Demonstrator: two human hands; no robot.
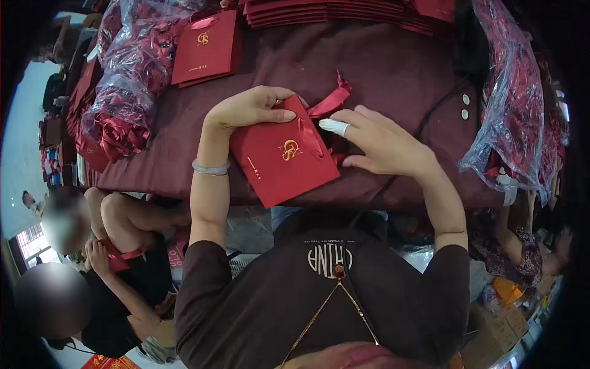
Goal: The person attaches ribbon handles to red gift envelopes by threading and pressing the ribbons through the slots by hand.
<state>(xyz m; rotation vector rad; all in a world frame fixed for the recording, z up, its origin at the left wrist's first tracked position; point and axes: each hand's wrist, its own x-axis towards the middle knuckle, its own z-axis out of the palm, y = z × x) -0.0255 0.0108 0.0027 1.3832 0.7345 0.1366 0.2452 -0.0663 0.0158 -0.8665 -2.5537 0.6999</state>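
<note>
A red paper gift bag [264, 166] with a gold monogram lies tilted at the front of the table. My left hand [255, 107] grips its upper edge, thumb on the printed face and the other fingers behind it. From the bag's opening side a loose red ribbon [335, 101] sticks out, and a ribbon handle droops over the front. My right hand [381, 141] is beside the bag's right edge, its fingers stretched apart close to the ribbon. A white cover [334, 126] wraps one of its fingertips.
Another red gift bag [206, 52] lies at the back left, near a plastic sack of ribbons [126, 98]. Stacked red bags [344, 13] line the far edge. A clear plastic sack [513, 92] hangs at the right. Other people sit at the left and right.
</note>
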